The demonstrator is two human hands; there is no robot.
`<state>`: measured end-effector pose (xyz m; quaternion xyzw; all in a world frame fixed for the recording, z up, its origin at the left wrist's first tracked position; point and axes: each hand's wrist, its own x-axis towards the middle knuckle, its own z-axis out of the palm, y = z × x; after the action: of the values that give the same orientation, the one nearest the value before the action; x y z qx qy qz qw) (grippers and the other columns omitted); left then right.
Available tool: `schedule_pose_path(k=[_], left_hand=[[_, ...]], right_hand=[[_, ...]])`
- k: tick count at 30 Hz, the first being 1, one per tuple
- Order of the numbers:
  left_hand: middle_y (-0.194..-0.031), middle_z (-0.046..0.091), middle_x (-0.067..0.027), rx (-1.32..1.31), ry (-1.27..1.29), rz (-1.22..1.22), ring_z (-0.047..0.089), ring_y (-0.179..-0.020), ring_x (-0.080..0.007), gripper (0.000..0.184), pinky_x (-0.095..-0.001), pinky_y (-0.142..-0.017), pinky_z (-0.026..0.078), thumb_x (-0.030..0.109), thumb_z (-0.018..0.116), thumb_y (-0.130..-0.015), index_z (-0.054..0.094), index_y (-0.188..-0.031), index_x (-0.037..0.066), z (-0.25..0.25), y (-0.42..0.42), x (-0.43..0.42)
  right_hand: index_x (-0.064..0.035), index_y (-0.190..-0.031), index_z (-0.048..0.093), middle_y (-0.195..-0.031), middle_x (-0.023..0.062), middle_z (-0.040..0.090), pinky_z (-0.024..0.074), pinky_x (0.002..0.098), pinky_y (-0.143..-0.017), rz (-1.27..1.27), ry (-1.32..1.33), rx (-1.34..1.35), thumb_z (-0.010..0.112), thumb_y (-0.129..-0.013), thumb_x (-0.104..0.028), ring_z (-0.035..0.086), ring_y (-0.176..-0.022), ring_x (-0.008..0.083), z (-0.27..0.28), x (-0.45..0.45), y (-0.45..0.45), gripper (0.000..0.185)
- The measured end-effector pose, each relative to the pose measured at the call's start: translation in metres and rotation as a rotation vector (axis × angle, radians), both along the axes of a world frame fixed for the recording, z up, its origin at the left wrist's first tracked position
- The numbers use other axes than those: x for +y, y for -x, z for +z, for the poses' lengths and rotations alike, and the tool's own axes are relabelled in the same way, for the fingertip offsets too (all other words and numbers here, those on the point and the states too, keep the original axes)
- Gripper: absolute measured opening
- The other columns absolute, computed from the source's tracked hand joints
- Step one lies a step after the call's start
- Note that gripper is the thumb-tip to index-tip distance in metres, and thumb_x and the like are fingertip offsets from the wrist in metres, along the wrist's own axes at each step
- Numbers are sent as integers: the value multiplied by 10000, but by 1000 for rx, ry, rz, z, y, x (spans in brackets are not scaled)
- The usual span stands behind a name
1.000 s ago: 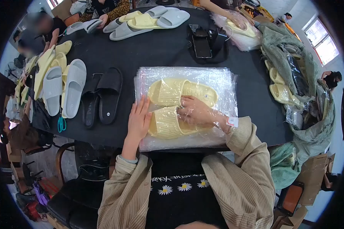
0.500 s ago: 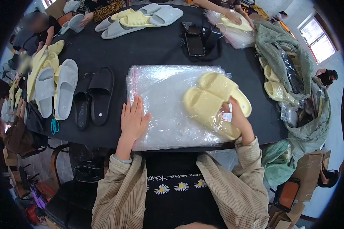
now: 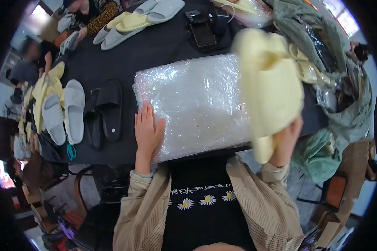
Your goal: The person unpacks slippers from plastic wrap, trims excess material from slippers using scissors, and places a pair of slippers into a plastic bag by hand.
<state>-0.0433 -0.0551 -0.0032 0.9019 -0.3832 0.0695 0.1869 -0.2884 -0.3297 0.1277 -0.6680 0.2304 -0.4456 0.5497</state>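
Note:
A stack of clear plastic bags (image 3: pixel 197 100) lies on the black table (image 3: pixel 109 62) in front of me. My left hand (image 3: pixel 147 130) rests flat on the stack's left edge with its fingers stretched out. Raised over the right side of the stack is a pair of yellow slippers (image 3: pixel 276 83), soles facing up or toward me in part and smeared by motion. My right hand (image 3: pixel 288 140) grips the pair from below at its lower right; most of its fingers are hidden behind the slippers.
Black slippers (image 3: pixel 109 111) and grey slippers (image 3: pixel 74 111) stand at the left. More grey and yellow pairs (image 3: pixel 134 23) lie at the back, beside a phone (image 3: pixel 203 34). A green sack (image 3: pixel 351 117) is at the right. Other people (image 3: pixel 86 12) sit around the table.
My right hand has lifted the yellow slippers off the bag stack and moved them right and up, turning them. My left hand stays on the stack. The view has tilted.

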Motion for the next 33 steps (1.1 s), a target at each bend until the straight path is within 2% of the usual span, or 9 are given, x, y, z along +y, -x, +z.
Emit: schedule_pose_path(k=[2, 5, 8, 10, 19, 21, 23, 27, 33], left_hand=[[-1496, 346, -171, 26, 32, 2, 353, -1340, -413, 674, -495, -1120, 240, 376, 557, -893, 379, -1414, -14, 1, -1, 0], [-1507, 327, -168, -8, -61, -17, 337, -1351, -413, 675, -500, -1121, 236, 366, 532, -902, 346, -1433, -7, -10, -5, 6], [-1521, 302, -161, -28, -144, 24, 329, -1363, -388, 687, -495, -1134, 206, 391, 492, -916, 310, -1453, 3, -4, -1, 0], [-1523, 298, -159, -11, -155, 66, 334, -1362, -370, 690, -487, -1144, 179, 422, 466, -930, 308, -1455, 4, -3, 2, -3], [-1517, 310, -161, -26, -189, 56, 294, -1390, -351, 714, -491, -1149, 159, 476, 439, -936, 317, -1451, -3, -2, 2, -2], [-1518, 308, -159, -9, -174, 57, 284, -1397, -343, 718, -492, -1150, 152, 481, 435, -937, 314, -1452, -4, -2, 2, -2], [-1520, 306, -155, -7, -202, 59, 286, -1398, -329, 714, -490, -1152, 146, 473, 437, -938, 315, -1450, -8, -2, 2, -3], [-1516, 314, -150, 1, -167, 40, 271, -1402, -329, 689, -490, -1155, 131, 440, 450, -942, 315, -1452, -3, -3, -1, -2], [-1485, 365, -145, 56, -7, 13, 256, -1402, -330, 553, -496, -1153, 87, 386, 468, -951, 447, -1374, 31, 8, -2, 1]], right_hand=[[1, -952, 621, -1099, 192, 561, 419, 438, -868, 86, 775, 203, 589, -810, -50, 507, -1019, 384, 11, 27, -41, 154], [-41, -937, 639, -984, 156, 564, 405, 416, -863, 272, 774, 423, 648, -801, -144, 505, -1020, 325, -23, 69, -90, 171], [-60, -962, 649, -979, 134, 570, 396, 403, -878, 238, 814, 561, 611, -827, -164, 518, -1013, 302, -77, 78, -116, 174], [-75, -1015, 643, -1018, 131, 577, 371, 452, -944, 154, 881, 618, 604, -835, -176, 515, -1041, 331, -106, 73, -123, 210], [-63, -949, 675, -987, 138, 602, 364, 444, -991, 94, 879, 748, 600, -781, -126, 533, -1087, 335, -114, 2, -89, 194], [-115, -994, 676, -941, 101, 608, 392, 439, -960, -8, 778, 1003, 597, -802, -155, 566, -1025, 288, -109, -29, -74, 212], [-104, -988, 675, -934, 110, 616, 398, 443, -949, -177, 856, 878, 601, -823, -152, 575, -1008, 290, -112, -59, -56, 188], [-78, -999, 666, -967, 112, 611, 377, 444, -983, -83, 855, 815, 606, -826, -134, 559, -1050, 287, -110, -62, -50, 191], [-86, -1010, 669, -978, 101, 599, 352, 446, -1020, 6, 886, 782, 603, -785, -126, 531, -1098, 281, -108, -16, -62, 238]])
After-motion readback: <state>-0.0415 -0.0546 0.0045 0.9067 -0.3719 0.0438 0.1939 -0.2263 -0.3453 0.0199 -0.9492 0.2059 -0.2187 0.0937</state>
